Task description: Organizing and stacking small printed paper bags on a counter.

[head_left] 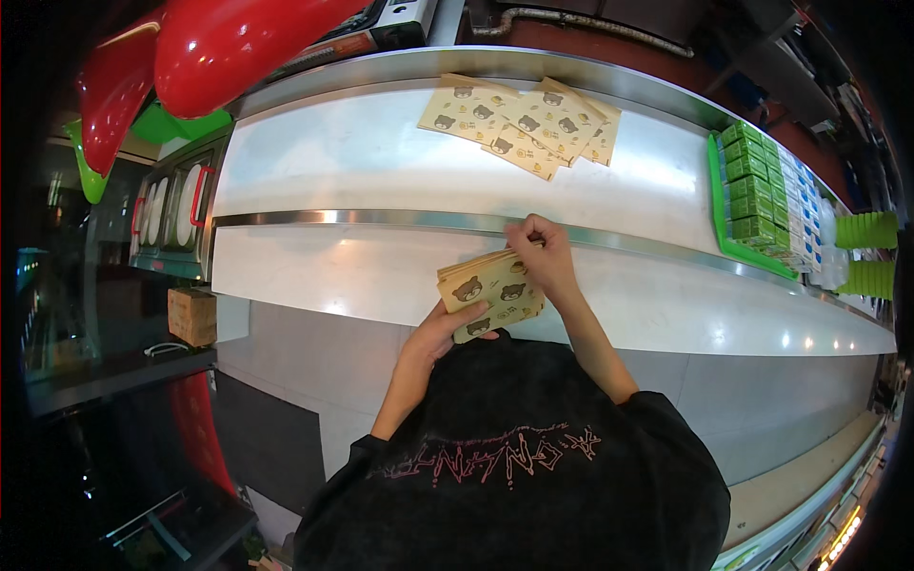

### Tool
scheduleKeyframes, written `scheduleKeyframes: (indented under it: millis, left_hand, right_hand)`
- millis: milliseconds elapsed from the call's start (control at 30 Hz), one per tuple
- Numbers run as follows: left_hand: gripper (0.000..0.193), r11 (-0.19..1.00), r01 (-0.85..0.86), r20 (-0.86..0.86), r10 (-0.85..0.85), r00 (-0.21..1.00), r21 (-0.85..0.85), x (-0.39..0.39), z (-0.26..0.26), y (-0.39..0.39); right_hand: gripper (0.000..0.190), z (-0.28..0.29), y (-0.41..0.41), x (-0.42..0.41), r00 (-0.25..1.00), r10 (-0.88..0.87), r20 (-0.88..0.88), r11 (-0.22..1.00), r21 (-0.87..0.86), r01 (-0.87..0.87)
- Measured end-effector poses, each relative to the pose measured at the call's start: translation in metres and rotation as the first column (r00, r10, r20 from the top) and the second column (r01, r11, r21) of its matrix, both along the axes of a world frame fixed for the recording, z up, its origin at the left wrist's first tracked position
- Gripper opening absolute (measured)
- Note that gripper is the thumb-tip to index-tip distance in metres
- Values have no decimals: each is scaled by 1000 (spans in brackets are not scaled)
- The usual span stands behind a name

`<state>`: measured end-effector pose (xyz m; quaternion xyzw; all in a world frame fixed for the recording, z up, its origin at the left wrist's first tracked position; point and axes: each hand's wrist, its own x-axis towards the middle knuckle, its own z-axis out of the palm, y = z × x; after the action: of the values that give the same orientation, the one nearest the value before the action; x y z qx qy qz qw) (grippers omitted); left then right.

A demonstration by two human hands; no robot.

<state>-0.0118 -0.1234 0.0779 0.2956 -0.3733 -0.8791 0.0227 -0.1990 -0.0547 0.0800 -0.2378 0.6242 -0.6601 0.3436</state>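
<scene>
My left hand (pixel 446 327) grips a thick stack of bear-printed paper sheets or bags (pixel 493 292) from its lower left, thumb on top. Bent fingers of my right hand (pixel 540 246) touch the stack's upper right corner; what they pinch there is too small to tell. The stack is tilted, above the near part of the white counter. More pieces of the same bear-printed paper (pixel 518 118) lie overlapping in a loose fan on the far part of the counter.
A metal strip (pixel 371 218) runs along the white counter (pixel 321 157). At the right, a green tray (pixel 717 207) holds small green and white packs, beside stacked green cups (pixel 865 278). Large red glossy shapes (pixel 228 53) hang at the upper left, near a cabinet (pixel 218 171) with red handles.
</scene>
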Motion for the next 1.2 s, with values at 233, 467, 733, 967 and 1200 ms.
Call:
scheduleKeyframes:
  millis: [233, 467, 733, 967, 1200]
  left_hand:
    - [48, 958, -278, -46, 276, 960, -74, 25, 8, -16]
    - [53, 953, -278, -190, 297, 936, 118, 58, 0, -32]
    - [57, 935, -339, -147, 351, 925, 102, 87, -10, -43]
    - [50, 911, -368, -148, 396, 906, 187, 86, -17, -70]
    - [50, 873, -478, -134, 487, 863, 94, 92, -14, -70]
  right_hand:
    - [21, 39, -67, 5, 827, 433, -357, 900, 117, -420]
    - [54, -13, -210, -151, 392, 280, -877, 909, 373, 185]
    - [52, -31, -234, -159, 369, 280, -886, 807, 425, 410]
    - [40, -11, -243, -166, 615, 359, -702, 895, 446, -13]
    - [26, 82, -176, -142, 825, 415, -384, 898, 29, -439]
